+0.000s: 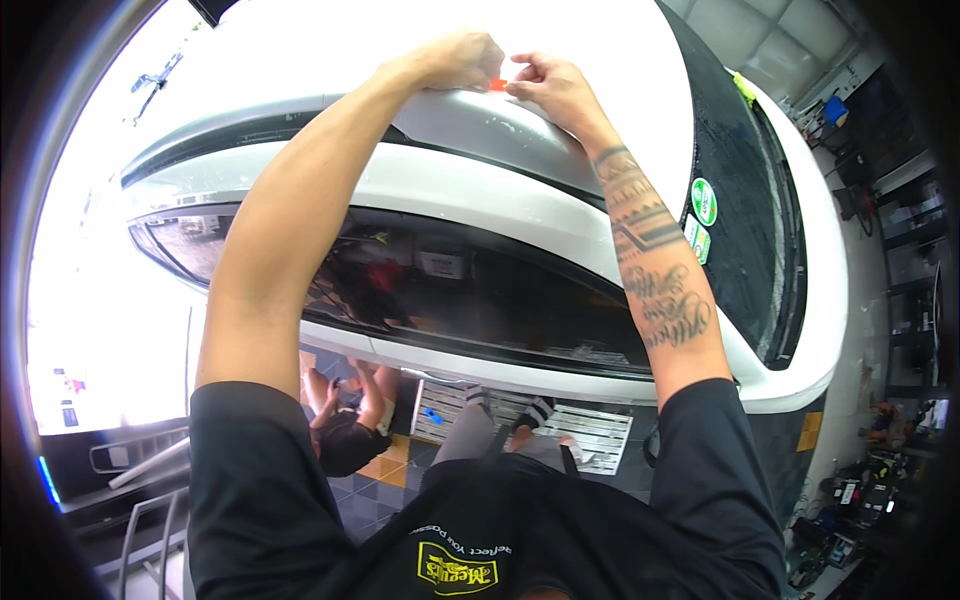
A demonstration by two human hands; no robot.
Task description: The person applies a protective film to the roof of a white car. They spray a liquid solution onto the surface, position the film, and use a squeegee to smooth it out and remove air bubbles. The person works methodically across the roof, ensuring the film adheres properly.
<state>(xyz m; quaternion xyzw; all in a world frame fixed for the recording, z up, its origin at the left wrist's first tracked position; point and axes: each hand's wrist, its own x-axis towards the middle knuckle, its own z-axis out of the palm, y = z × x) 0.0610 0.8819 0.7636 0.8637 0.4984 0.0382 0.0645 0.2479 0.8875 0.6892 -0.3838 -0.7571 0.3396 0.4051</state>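
Both of my arms reach up over the roof (pixel 590 40) of a white car. My left hand (pixel 465 62) is closed, its fingers curled down by the grey roof rail (pixel 490 115). Between my two hands shows a small orange piece (pixel 497 85), perhaps tape; its exact shape is hidden by the fingers. My right hand (pixel 555 88) pinches toward the piece from the other side, with thumb and fingertips at its edge and the index finger bent above. Both hands are right at the rail's upper edge.
Below the rail lie the dark side windows (pixel 470 280). The windshield (pixel 735 190) with round stickers is to the right. I stand on a white slatted platform (pixel 595 425) with a blue object (pixel 432 415) on it. Another person (pixel 350 430) crouches beside the car. Metal railings (pixel 150 510) stand lower left.
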